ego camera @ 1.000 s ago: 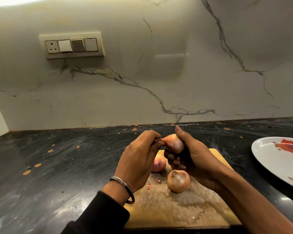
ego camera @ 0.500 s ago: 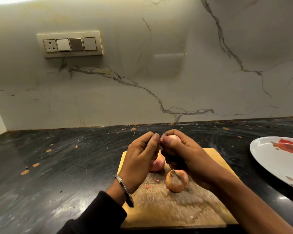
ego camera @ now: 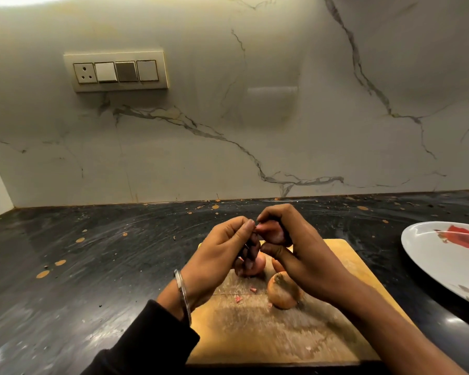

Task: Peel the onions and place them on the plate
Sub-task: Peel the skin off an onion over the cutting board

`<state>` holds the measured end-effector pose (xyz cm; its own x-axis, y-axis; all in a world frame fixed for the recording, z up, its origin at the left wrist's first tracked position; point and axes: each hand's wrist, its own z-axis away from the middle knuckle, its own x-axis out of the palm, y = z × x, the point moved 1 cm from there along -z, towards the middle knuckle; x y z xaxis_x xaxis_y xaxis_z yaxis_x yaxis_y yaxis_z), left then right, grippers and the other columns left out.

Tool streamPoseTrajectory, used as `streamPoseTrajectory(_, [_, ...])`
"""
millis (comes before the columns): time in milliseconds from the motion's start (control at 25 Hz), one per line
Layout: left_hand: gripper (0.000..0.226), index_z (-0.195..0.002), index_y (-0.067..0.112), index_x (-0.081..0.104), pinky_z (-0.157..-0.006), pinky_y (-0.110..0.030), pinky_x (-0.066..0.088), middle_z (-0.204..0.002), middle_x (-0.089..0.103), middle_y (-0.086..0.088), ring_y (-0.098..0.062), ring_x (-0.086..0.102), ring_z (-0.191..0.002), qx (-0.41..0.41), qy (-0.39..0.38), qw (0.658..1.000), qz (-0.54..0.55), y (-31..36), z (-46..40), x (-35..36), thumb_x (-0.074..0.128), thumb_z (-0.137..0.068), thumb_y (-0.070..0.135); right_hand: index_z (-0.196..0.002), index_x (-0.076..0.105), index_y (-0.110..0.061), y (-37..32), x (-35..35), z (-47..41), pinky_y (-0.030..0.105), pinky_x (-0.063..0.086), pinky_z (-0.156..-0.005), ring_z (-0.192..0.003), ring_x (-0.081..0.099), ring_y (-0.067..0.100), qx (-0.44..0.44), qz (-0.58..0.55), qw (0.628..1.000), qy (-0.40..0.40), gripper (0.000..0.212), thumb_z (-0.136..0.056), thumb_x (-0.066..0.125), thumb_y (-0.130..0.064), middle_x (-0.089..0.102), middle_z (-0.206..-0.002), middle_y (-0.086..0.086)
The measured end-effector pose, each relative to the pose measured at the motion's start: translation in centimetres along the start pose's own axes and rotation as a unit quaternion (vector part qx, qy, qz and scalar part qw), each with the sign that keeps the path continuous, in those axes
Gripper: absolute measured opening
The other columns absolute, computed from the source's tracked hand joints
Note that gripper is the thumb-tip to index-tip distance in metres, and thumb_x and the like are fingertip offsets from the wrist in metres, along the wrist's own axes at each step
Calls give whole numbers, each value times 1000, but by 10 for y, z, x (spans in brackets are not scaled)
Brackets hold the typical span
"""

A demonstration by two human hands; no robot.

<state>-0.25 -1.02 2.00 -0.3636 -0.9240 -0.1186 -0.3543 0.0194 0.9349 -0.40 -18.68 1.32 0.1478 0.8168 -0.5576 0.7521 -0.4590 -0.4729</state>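
Observation:
My right hand (ego camera: 295, 250) grips a small pinkish onion (ego camera: 272, 232) above the wooden cutting board (ego camera: 268, 336), fingers curled over its top. My left hand (ego camera: 222, 255) pinches at the onion's left end, where a thin strip of skin shows between finger and thumb. A brown unpeeled onion (ego camera: 283, 293) sits on the board under my right wrist. Two more pinkish onions, one (ego camera: 259, 265) and another (ego camera: 278, 265), lie behind it, mostly hidden by my hands. The white plate (ego camera: 428, 255) with a red pattern lies at the right edge.
Small pink skin scraps (ego camera: 252, 289) lie on the board. The black speckled countertop (ego camera: 92, 266) stretches to the left and back. A marble wall with a switch panel (ego camera: 117, 71) rises behind it.
My right hand has closed further over the onion, hiding most of it. Both hands shifted slightly, and my left fingers now pinch a strip of skin at its end.

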Motion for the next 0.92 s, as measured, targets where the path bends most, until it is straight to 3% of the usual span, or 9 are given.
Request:
streamPoseTrajectory(120, [23,-89,6,57,-51,-21,43,-71,60,-1,-15,56,-60,43,3,993,-106,1,0,-5,44,-103,18,-125,46,-28,2,-3,1,21,49,-75,-94,59,13,27,-3,999,-27,35,-95,64,-31,56,-111,-14])
streamPoseTrajectory(240, [20,-88,6,57,-56,-30,47,-70,59,-1,-17,57,-63,96,15,983,-158,2,1,-2,46,-103,14,-115,52,-30,-2,-5,0,28,51,-61,-73,59,11,46,-60,997,-11,27,-96,57,-47,60,-95,-13])
streamPoseTrajectory(320, [22,-87,3,53,-58,-30,45,-68,55,-1,-13,53,-62,105,1,987,-120,2,2,3,45,-103,15,-105,57,-23,-3,-4,-2,26,44,-49,-60,52,8,110,-212,971,-12,26,-93,57,-46,57,-80,-10])
streamPoseTrajectory(440, [24,-84,8,50,-60,-41,29,-68,48,0,-14,45,-61,64,-44,996,44,3,7,14,46,-100,26,-101,55,-13,-2,-5,-3,21,33,-45,-53,41,9,173,-386,905,-50,30,-92,56,-41,49,-70,-2])
streamPoseTrajectory(520, [22,-83,10,49,-60,-43,21,-66,43,-1,-14,39,-59,48,-54,991,114,5,8,18,46,-97,26,-98,57,-16,-2,-5,-3,23,26,-44,-53,35,12,185,-426,883,-68,26,-90,57,-40,44,-67,-1])
streamPoseTrajectory(720, [19,-81,9,44,-58,-25,32,-65,38,0,-10,35,-57,32,-63,982,176,3,10,22,44,-95,22,-91,60,-20,-1,-6,-5,20,23,-42,-49,31,11,230,-482,841,-86,16,-91,48,-30,39,-58,-1])
streamPoseTrajectory(840, [21,-79,9,43,-58,-29,29,-66,36,-2,-13,34,-58,24,-67,980,184,4,10,21,44,-96,22,-92,59,-18,-1,-7,-5,18,24,-40,-45,34,8,249,-517,814,-93,19,-92,45,-30,40,-59,2])
streamPoseTrajectory(920, [23,-81,6,42,-58,-36,22,-66,36,-3,-15,34,-57,39,-47,991,116,4,7,17,43,-97,22,-95,57,-16,-3,-2,-4,19,27,-41,-45,35,8,248,-528,809,-76,19,-94,46,-32,42,-63,5])
